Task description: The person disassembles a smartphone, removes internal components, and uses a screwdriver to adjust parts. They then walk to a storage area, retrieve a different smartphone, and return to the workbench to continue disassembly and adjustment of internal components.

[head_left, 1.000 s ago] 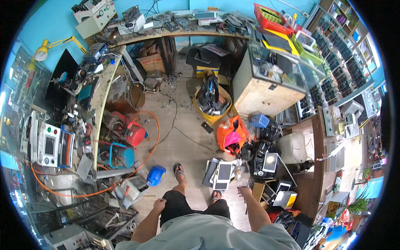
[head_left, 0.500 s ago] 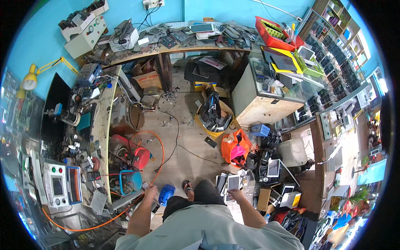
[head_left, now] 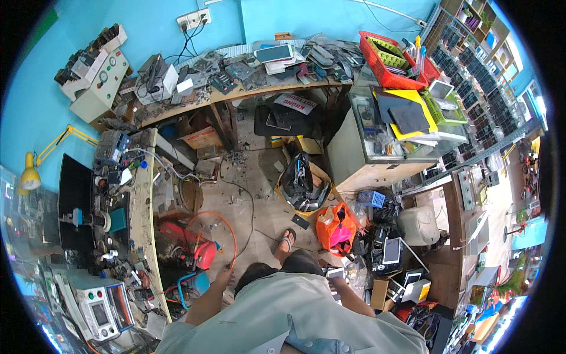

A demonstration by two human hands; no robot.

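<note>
Head view, only one: looks like a walking step, one sandalled foot (head_left: pixel 286 240) ahead, both arms low at the sides; no clear handling, as far as I can judge. Left hand (head_left: pixel 223 278) hangs right by the orange hose (head_left: pixel 234 243), near the blue bucket (head_left: pixel 199 283); fingers look loosely curled, can't tell if they touch the hose or hold anything. Right hand (head_left: pixel 338 284) sits at the near edge of the white-framed tablet (head_left: pixel 335 273) on the floor pile, just past the knee; finger spread can't be told, contact neither, could be plain overlap from above. Next move, my guess, calls for safe footing: black phone (head_left: pixel 300 221) and dark cable (head_left: pixel 252 200) lie on the floor ahead, orange bag (head_left: pixel 336 231) off to the right. Any grasp at the tablet would need a bend down. Hidden: other foot, under shorts and shirt; most of the tablet, behind knee and hand. Bag contents mostly unclear; rim bent and blurry.
</note>
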